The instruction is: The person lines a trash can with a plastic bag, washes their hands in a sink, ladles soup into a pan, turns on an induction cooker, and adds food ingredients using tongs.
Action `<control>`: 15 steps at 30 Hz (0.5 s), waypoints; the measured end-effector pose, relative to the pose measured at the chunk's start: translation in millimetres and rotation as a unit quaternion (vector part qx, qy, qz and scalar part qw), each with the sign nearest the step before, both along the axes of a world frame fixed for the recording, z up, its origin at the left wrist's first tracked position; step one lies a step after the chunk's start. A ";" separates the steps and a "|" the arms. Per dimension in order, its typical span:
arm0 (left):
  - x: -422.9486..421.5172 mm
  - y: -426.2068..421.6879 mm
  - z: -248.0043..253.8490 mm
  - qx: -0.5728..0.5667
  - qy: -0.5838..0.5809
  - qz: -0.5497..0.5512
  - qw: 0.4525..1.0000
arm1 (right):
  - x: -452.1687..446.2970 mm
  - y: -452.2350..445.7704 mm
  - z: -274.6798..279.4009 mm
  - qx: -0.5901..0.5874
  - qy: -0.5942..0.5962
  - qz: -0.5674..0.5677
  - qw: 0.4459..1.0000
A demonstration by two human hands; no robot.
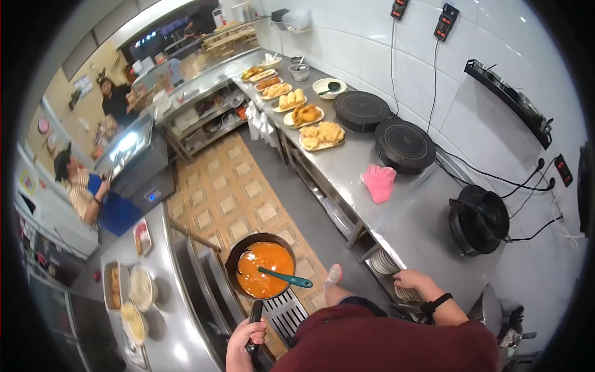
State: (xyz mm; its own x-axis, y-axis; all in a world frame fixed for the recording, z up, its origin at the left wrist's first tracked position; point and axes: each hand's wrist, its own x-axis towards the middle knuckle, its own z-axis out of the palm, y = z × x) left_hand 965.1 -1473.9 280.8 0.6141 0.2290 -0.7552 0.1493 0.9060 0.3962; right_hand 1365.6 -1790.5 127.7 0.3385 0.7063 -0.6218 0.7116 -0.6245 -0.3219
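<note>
A dark pan [233, 259] of orange sauce is held out over the floor, with my left hand [250, 333] wrapped round its black handle. A teal utensil [285, 277] lies in the sauce, its handle resting across the pan's rim. My right hand [412, 281] reaches down to a stack of plates [406, 294] on the shelf below the right counter; its fingers are at the plate edges. Another stack of plates [384, 263] stands just beyond it.
Food plates [322, 136], a white bowl [329, 88], round black cookers [405, 145] and a pink cloth [379, 183] are on the right counter [347, 186]. Tubs [143, 289] stand on the left counter. Two people [93, 192] [116, 101] are at the upper left.
</note>
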 end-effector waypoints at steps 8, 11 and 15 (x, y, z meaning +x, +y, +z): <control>220.7 136.4 33.1 0.031 0.019 -0.143 0.989 | 164.7 159.8 13.5 0.315 -0.187 -0.194 0.910; 304.9 181.4 30.7 0.023 -0.005 -0.195 0.981 | 198.8 194.2 0.0 0.260 -0.265 -0.208 0.905; 425.5 243.0 28.3 0.025 -0.038 -0.280 0.959 | 231.0 213.2 -29.4 0.230 -0.248 -0.228 0.913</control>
State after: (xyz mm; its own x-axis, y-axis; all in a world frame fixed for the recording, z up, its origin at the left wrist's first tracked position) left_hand 1390.6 -1230.9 309.1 0.7036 -0.1178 -0.7007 0.5763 0.6715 0.4659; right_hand 1596.6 -1577.3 98.3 0.8223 0.5688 0.0158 0.5406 -0.7723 -0.3337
